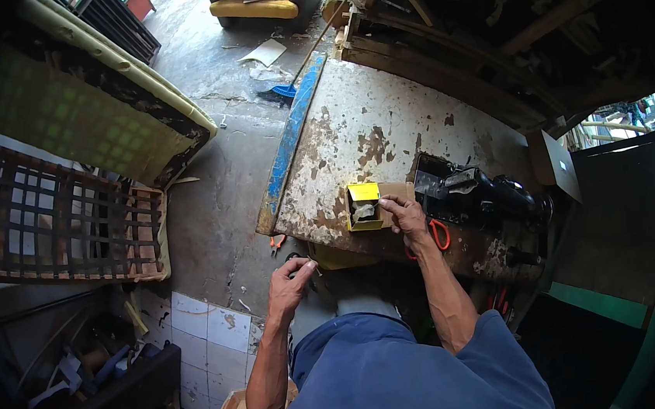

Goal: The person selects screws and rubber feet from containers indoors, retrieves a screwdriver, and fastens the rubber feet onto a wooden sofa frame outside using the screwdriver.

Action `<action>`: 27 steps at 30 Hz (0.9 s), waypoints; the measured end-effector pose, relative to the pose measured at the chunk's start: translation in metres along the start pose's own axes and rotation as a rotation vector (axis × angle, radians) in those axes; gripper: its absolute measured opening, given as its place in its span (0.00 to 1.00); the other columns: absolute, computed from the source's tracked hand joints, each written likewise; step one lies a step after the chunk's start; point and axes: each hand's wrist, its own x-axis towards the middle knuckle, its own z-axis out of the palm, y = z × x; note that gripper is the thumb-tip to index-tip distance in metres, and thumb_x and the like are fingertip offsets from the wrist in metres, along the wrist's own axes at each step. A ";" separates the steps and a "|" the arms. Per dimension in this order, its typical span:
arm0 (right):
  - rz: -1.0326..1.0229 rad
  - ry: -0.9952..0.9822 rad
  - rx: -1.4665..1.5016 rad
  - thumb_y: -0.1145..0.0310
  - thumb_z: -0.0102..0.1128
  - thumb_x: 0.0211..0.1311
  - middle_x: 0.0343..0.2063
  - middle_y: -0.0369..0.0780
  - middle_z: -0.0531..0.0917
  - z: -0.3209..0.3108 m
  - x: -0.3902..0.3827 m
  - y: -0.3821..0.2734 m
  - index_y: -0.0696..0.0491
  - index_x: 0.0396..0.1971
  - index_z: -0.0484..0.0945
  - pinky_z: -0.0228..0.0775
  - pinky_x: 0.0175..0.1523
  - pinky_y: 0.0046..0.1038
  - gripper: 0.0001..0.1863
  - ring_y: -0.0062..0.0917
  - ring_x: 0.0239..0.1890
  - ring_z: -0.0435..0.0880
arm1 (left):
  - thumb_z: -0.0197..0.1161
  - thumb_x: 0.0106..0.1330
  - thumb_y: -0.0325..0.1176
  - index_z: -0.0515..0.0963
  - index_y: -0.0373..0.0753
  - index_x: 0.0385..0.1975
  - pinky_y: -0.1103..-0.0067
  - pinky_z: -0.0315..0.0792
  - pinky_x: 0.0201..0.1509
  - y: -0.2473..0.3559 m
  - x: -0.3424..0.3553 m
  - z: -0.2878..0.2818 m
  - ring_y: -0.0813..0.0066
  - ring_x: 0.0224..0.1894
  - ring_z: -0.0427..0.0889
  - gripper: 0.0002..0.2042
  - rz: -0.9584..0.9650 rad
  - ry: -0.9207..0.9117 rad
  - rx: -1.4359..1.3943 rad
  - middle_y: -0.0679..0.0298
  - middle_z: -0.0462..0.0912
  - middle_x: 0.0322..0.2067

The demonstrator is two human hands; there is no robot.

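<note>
Holding my right hand at the right side of one small yellow box, I am bending its fingers, with thumb and forefinger close together; I cannot tell whether they are gripping anything. My left hand is hanging apart from the box, in front of the table's near edge, its fingers curling in and its thumb pressing toward the forefinger; whether something tiny is sitting in that pinch, I cannot tell. Around me I am counting one worktable, one black sewing machine, one pair of orange-handled scissors lying partly hidden by my right wrist, one pair of orange-handled pliers showing below the table's left corner, and one blue broom leaning beyond the table's left side. The box is sitting near the table's near edge, left of the sewing machine, with one piece of brown cardboard lying just beside it. It is standing open toward me, showing bright yellow along its far and near sides, a dark inside and some pale, crumpled-looking contents that are too small to name. Under it, the table's whitish paint is flaking to brown.
</note>
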 end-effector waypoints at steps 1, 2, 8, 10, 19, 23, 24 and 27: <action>-0.005 -0.085 0.120 0.58 0.70 0.58 0.23 0.28 0.81 -0.005 0.000 0.004 0.48 0.40 0.87 0.56 0.20 0.17 0.13 0.09 0.17 0.66 | 0.67 0.66 0.41 0.84 0.41 0.37 0.87 0.66 0.27 0.003 -0.001 0.004 0.88 0.27 0.74 0.11 0.002 -0.006 0.004 0.73 0.81 0.27; -0.007 -0.079 0.124 0.58 0.70 0.58 0.23 0.28 0.81 -0.009 -0.002 0.008 0.48 0.40 0.87 0.56 0.20 0.17 0.13 0.09 0.17 0.66 | 0.67 0.66 0.40 0.84 0.40 0.37 0.87 0.62 0.25 0.007 -0.002 0.009 0.90 0.24 0.69 0.10 0.002 -0.014 -0.040 0.75 0.78 0.25; -0.058 0.022 0.020 0.59 0.70 0.60 0.23 0.29 0.82 -0.010 -0.010 0.003 0.50 0.38 0.87 0.63 0.22 0.20 0.12 0.12 0.18 0.70 | 0.67 0.67 0.38 0.84 0.39 0.37 0.88 0.57 0.24 0.010 -0.004 0.021 0.93 0.22 0.65 0.10 0.007 -0.056 -0.114 0.78 0.74 0.23; -0.336 -0.046 -0.416 0.53 0.63 0.63 0.26 0.36 0.86 -0.017 0.010 0.013 0.51 0.36 0.87 0.74 0.32 0.29 0.16 0.25 0.23 0.80 | 0.67 0.67 0.38 0.84 0.39 0.38 0.88 0.58 0.24 0.011 -0.003 0.026 0.93 0.23 0.65 0.10 0.009 -0.069 -0.096 0.79 0.74 0.23; -0.352 -0.416 -1.161 0.61 0.50 0.52 0.29 0.52 0.84 -0.014 0.065 0.002 0.42 0.59 0.77 0.75 0.38 0.42 0.30 0.44 0.31 0.85 | 0.67 0.66 0.38 0.85 0.38 0.37 0.88 0.58 0.24 -0.001 -0.006 0.031 0.92 0.23 0.66 0.09 -0.012 -0.021 -0.057 0.76 0.77 0.26; -0.421 -0.399 -1.053 0.67 0.52 0.51 0.20 0.49 0.80 -0.015 0.064 -0.010 0.44 0.67 0.69 0.69 0.29 0.39 0.36 0.38 0.23 0.79 | 0.67 0.66 0.42 0.84 0.42 0.37 0.87 0.67 0.27 -0.003 -0.003 0.025 0.88 0.28 0.74 0.10 0.004 -0.050 -0.027 0.74 0.80 0.27; -0.460 -0.325 -1.021 0.68 0.51 0.51 0.20 0.49 0.80 -0.016 0.062 -0.009 0.44 0.67 0.68 0.70 0.30 0.39 0.36 0.38 0.24 0.80 | 0.67 0.66 0.42 0.84 0.42 0.37 0.86 0.67 0.27 -0.002 -0.002 0.024 0.88 0.27 0.73 0.10 0.004 -0.048 -0.020 0.74 0.79 0.27; -0.482 -0.189 -0.947 0.66 0.52 0.54 0.25 0.47 0.83 -0.020 0.048 -0.001 0.44 0.62 0.75 0.75 0.37 0.39 0.30 0.39 0.30 0.84 | 0.67 0.66 0.42 0.84 0.42 0.37 0.86 0.67 0.27 0.001 -0.005 0.025 0.88 0.27 0.73 0.10 -0.039 -0.035 -0.044 0.74 0.79 0.27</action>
